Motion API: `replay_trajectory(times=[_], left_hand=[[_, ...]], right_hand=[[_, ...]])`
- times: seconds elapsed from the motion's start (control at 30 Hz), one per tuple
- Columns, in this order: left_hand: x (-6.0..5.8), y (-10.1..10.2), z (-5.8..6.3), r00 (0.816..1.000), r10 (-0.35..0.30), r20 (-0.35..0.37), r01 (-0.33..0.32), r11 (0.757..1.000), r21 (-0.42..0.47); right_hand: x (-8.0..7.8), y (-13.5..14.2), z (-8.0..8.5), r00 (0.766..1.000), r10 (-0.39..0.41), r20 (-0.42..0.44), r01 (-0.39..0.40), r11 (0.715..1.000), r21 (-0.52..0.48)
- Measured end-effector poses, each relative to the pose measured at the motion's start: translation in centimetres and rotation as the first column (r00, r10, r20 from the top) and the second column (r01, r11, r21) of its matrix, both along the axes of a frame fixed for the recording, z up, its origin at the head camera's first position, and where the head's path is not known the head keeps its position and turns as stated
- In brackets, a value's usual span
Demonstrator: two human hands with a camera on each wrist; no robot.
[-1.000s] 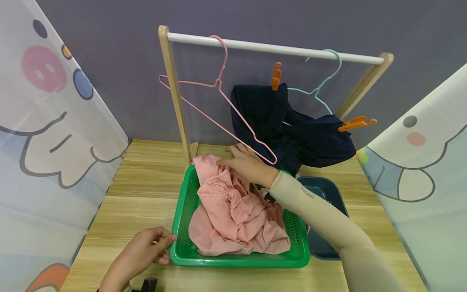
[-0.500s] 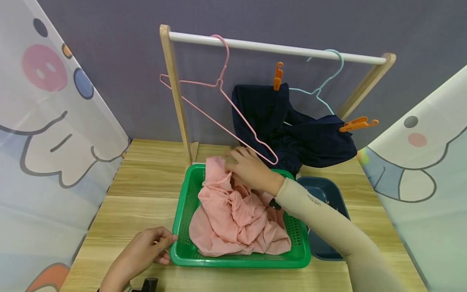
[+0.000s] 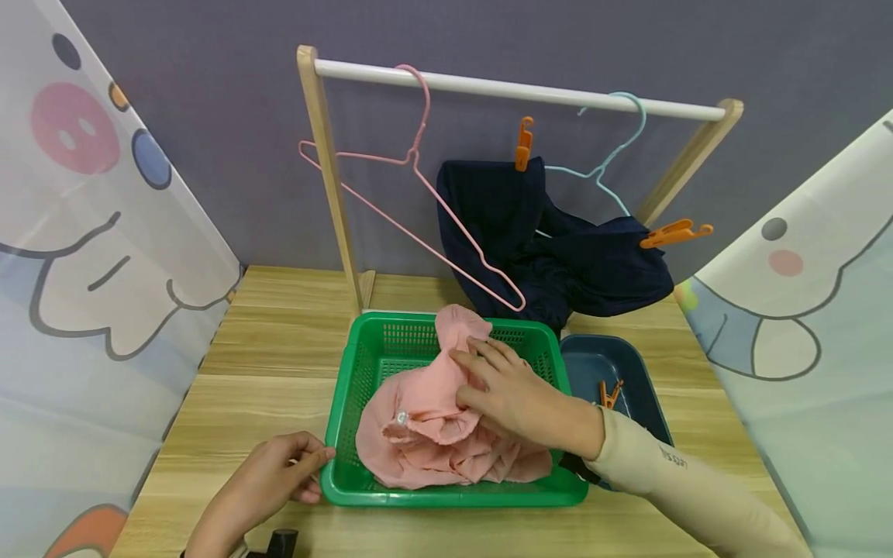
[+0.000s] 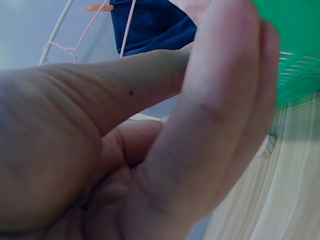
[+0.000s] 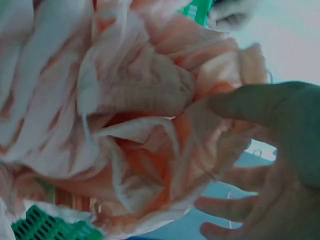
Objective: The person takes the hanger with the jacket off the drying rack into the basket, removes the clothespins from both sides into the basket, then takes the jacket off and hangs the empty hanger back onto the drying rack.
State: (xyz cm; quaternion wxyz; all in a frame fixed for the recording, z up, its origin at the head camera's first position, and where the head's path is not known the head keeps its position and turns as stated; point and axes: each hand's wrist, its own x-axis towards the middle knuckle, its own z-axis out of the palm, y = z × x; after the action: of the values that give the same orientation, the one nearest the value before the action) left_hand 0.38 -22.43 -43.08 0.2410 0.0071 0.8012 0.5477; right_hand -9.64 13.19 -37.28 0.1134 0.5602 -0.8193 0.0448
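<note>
In the head view, a crumpled pink garment [image 3: 425, 387] lies in a green plastic basket [image 3: 456, 500], one end rising past the far rim. My right hand [image 3: 516, 391] holds a fold of it over the basket's right half. The right wrist view shows the thumb [image 5: 245, 102] on the near side of the pink cloth [image 5: 145, 85] and other fingers spread beyond it; part of the grasp is hidden. My left hand [image 3: 272, 480] pinches the basket's near left corner by its rim. Close up in the left wrist view, that hand's fingers [image 4: 215, 100] are bent beside the green wall.
Behind the basket stands a rack with a white bar [image 3: 516, 91]. A pink hanger [image 3: 412, 159] hangs there, and a light-blue hanger [image 3: 600, 172] carries a navy garment [image 3: 558, 248] with orange pegs [image 3: 523, 145]. A dark blue tray [image 3: 603, 349] holds an orange peg [image 3: 610, 395].
My right hand has moved right and nearer, drawing the pink garment's far end along and turning over its folds. More of the basket's left side shows. The left hand stays at the corner.
</note>
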Motion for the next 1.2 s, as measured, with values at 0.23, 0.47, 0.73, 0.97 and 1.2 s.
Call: replay_trajectory(times=[0.23, 0.47, 0.73, 0.97, 1.2], left_hand=[[-0.2, 0.1, 0.0, 1.0, -0.001, -0.004, 0.001, 1.0, -0.008], [-0.4, 0.3, 0.1, 1.0, -0.003, 0.005, 0.003, 1.0, -0.005], [-0.3, 0.3, 0.2, 1.0, 0.003, 0.007, -0.003, 1.0, 0.0], [-0.2, 0.4, 0.2, 1.0, 0.008, 0.009, -0.008, 1.0, -0.004], [-0.1, 0.6, 0.4, 0.998, 0.027, -0.053, -0.035, 0.989, -0.144]], right_hand=[[1.0, -0.4, -0.7, 0.974, -0.003, 0.226, -0.062, 0.958, 0.279], [-0.3, -1.0, -1.1, 0.857, -0.076, 0.51, -0.159, 0.902, 0.402], [-1.4, -2.8, -5.0, 0.925, -0.106, 0.364, -0.103, 0.853, 0.511], [-1.9, -3.3, -5.6, 0.941, -0.105, 0.322, -0.094, 0.832, 0.546], [-1.7, -2.6, -3.5, 0.932, -0.07, 0.355, -0.114, 0.875, 0.471]])
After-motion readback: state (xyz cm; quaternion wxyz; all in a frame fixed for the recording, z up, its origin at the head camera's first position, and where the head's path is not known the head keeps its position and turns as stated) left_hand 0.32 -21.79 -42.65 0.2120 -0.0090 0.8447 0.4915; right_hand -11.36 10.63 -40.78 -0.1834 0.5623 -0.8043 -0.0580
